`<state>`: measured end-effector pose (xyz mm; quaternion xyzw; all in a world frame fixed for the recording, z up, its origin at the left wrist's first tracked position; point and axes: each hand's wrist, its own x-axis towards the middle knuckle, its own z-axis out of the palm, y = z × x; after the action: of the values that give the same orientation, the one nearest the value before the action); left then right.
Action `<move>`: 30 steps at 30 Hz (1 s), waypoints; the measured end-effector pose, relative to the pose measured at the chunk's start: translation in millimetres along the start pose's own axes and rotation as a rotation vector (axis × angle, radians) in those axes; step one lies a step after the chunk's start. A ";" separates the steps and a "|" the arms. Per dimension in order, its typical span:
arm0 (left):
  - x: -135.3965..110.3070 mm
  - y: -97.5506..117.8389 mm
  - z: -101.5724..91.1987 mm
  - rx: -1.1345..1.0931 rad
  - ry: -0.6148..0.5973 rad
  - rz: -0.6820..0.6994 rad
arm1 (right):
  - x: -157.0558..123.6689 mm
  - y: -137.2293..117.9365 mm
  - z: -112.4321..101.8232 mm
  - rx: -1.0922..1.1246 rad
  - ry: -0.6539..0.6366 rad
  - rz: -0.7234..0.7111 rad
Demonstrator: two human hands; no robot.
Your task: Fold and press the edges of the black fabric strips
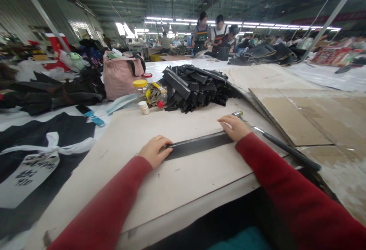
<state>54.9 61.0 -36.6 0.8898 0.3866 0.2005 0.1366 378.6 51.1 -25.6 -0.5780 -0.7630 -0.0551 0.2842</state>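
A flat black strip (200, 145) of leather-like material, with a paler line along its far edge, lies across the pale board (183, 183) in front of me. My left hand (156, 150) is closed on its left end, thumb and fingers pinching the far corner. At the other end my right hand (235, 127) is closed over the far edge, its fingers bent and the fingertips partly hidden. Just beyond and right of that hand lies a hammer (286, 145), its metal head partly behind my fingers. A heap of similar folded black strips (194, 86) sits at the board's far side.
Left of the heap stand a yellow-lidded jar (140, 91), a tipped clear jar (158, 95), a small white bottle (143, 108) and a pink bag (122, 74). Cardboard sheets (303, 124) lie right. A tagged black bundle (68, 128) lies left. Co-workers (219, 34) stand across the table.
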 end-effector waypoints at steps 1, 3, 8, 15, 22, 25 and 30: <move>0.1 -0.6 -0.4 -0.008 -0.001 0.002 | -8.4 14.6 -4.3 -0.053 -0.010 0.024; 0.3 -1.9 -1.2 -0.023 -0.012 0.003 | -23.3 36.5 -8.6 -0.115 -0.085 0.030; -1.8 -4.1 -4.5 -0.068 -0.046 -0.014 | -33.7 47.8 -4.9 -0.169 -0.165 -0.003; -6.4 -8.4 -6.9 -0.128 -0.053 -0.081 | -19.0 29.2 -11.6 -0.265 -0.147 0.076; -4.7 -7.7 -5.3 -0.083 -0.066 -0.054 | -2.9 -78.2 0.2 0.074 -0.232 -0.216; -4.6 -5.6 -6.0 -0.058 -0.059 -0.031 | 5.5 -119.9 25.2 0.077 -0.342 -0.326; -3.8 -3.7 -4.5 -0.028 -0.054 0.005 | 17.0 -150.1 51.2 -0.043 -0.398 -0.409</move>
<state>48.1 61.0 -35.1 0.8939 0.3776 0.1821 0.1586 219.7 37.7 -23.0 -0.4176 -0.9031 -0.0128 0.0994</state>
